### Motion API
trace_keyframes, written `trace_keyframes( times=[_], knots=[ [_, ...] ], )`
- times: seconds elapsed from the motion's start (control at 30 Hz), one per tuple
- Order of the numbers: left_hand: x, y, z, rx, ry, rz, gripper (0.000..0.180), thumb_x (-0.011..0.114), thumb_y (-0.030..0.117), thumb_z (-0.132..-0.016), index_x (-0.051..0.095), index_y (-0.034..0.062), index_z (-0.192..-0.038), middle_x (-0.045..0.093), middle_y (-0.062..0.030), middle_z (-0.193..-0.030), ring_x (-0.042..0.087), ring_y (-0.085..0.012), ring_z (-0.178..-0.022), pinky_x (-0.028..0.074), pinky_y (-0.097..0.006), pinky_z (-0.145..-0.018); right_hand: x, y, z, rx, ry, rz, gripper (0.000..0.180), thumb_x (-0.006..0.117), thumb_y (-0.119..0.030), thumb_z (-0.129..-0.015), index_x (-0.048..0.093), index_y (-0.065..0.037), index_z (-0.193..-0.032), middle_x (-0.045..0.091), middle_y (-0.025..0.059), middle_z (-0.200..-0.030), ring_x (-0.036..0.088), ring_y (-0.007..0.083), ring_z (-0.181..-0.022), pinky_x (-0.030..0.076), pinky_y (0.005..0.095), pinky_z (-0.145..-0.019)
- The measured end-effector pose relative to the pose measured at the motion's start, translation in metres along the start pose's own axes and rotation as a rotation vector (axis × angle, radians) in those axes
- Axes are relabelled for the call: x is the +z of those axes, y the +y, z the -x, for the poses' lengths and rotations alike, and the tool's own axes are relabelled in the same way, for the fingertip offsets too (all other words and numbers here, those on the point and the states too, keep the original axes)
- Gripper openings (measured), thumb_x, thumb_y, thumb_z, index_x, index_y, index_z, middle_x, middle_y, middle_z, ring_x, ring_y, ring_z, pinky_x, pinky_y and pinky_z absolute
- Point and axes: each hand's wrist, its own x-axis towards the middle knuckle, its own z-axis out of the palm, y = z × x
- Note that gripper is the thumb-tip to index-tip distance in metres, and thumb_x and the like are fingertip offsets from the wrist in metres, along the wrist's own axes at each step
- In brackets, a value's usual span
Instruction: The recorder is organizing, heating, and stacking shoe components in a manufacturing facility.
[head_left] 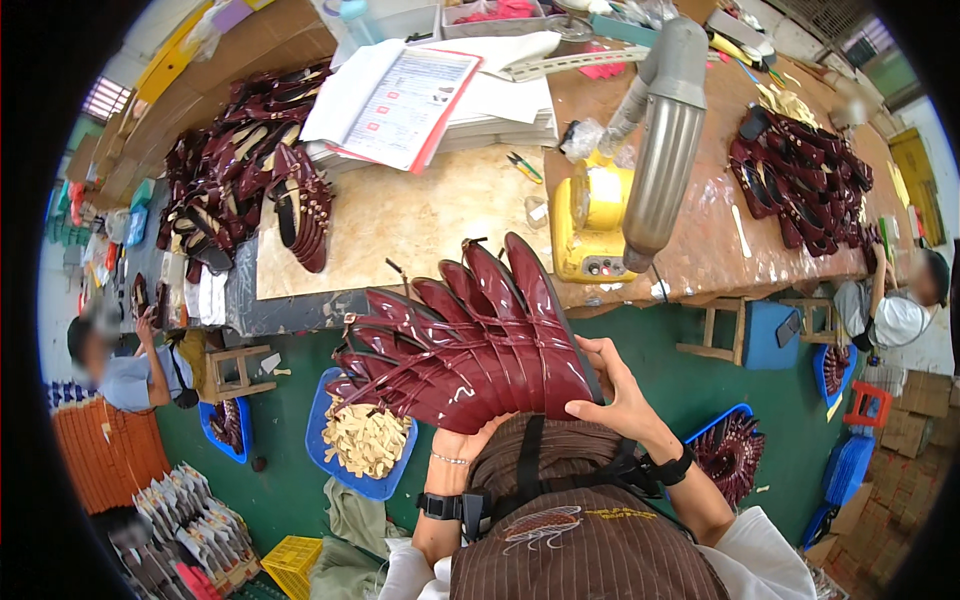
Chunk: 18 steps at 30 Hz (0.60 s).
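I hold a fanned stack of glossy dark red shoe uppers (465, 340) with thin straps, in front of my chest. My left hand (466, 441) supports the stack from underneath, palm up. My right hand (615, 395) grips its right edge, thumb along the side. Both wrists wear dark bands. Beyond the stack lies a tan workbench (400, 225).
On the bench: piles of dark red shoes at left (240, 165) and right (800, 180), an open booklet (395, 100), a yellow machine (590, 225) with a grey metal duct (662, 140). Blue trays (365, 445) rest on the green floor. People sit at left (130, 370) and right (900, 305).
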Motion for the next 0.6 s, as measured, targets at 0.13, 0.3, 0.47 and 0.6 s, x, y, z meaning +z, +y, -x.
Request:
trace_keyframes(
  times=[0.13,0.3,0.47,0.6],
  knots=[
    [-0.006,0.006,0.015,0.185,-0.027,-0.173,0.05,0.05,0.037,-0.093,0.042,0.0105,-0.134,0.047,-0.0108,-0.136,0.047,-0.0321,-0.121,0.039,-0.049,-0.101,0.001,-0.006,0.003,-0.107,-0.133,0.02,0.08,0.076,-0.007,-0.074,0.027,-0.002,-0.138,0.041,0.0149,-0.137,0.043,0.0185,-0.123,0.038,0.0317,-0.1],
    [-0.011,0.021,0.028,0.303,-0.118,-0.298,0.06,0.054,0.044,-0.09,0.038,0.0112,-0.138,0.045,-0.0085,-0.138,0.043,-0.0308,-0.126,0.037,-0.047,-0.104,0.005,-0.029,0.016,-0.212,-0.195,0.075,0.081,0.077,-0.008,-0.072,0.031,-0.003,-0.139,0.034,0.0132,-0.143,0.04,0.0235,-0.129,0.038,0.0359,-0.101],
    [0.013,0.025,0.015,0.27,-0.223,-0.399,0.062,0.055,0.045,-0.089,0.038,0.0114,-0.138,0.044,-0.0084,-0.138,0.043,-0.0307,-0.126,0.037,-0.047,-0.104,-0.013,-0.039,0.045,-0.346,-0.085,0.165,0.081,0.079,-0.015,-0.07,0.034,-0.002,-0.136,0.035,0.0154,-0.141,0.037,0.0274,-0.13,0.036,0.0398,-0.102],
    [0.056,0.004,-0.033,0.078,-0.387,-0.535,0.063,0.056,0.046,-0.088,0.038,0.0116,-0.138,0.044,-0.0083,-0.139,0.043,-0.0306,-0.126,0.037,-0.047,-0.104,-0.025,-0.034,0.071,-0.291,-0.003,0.187,0.103,0.084,-0.031,-0.065,0.023,0.005,-0.139,0.029,0.0235,-0.142,0.035,0.0311,-0.131,0.031,0.0396,-0.106]
  ],
)
